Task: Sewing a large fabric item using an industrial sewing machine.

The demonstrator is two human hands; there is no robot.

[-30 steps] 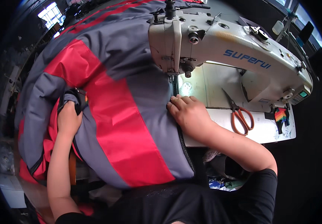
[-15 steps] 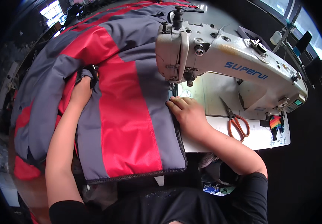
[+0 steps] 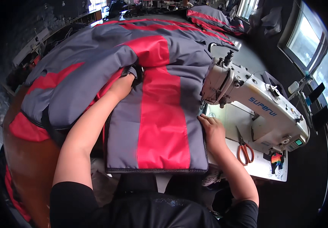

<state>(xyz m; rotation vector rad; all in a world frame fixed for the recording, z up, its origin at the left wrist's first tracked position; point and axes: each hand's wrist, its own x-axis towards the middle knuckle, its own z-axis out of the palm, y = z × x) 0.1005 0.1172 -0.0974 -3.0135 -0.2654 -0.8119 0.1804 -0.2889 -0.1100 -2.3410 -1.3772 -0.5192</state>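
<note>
A large padded grey and red fabric piece lies across the table in front of me. My left hand reaches forward and grips a fold of it near the middle. Flat on the fabric's right edge rests my right hand, just below the head of a white sewing machine. The machine's needle area is partly hidden behind its head.
Orange-handled scissors lie on the machine bed to the right of my right hand. A small multicoloured item sits near the bed's right corner. More grey and red pieces are stacked at the far end. Windows are at the right.
The fabric has been pushed away from me and spread out flatter. My left hand moved forward and up with it. My right hand stayed on the right edge by the machine.
</note>
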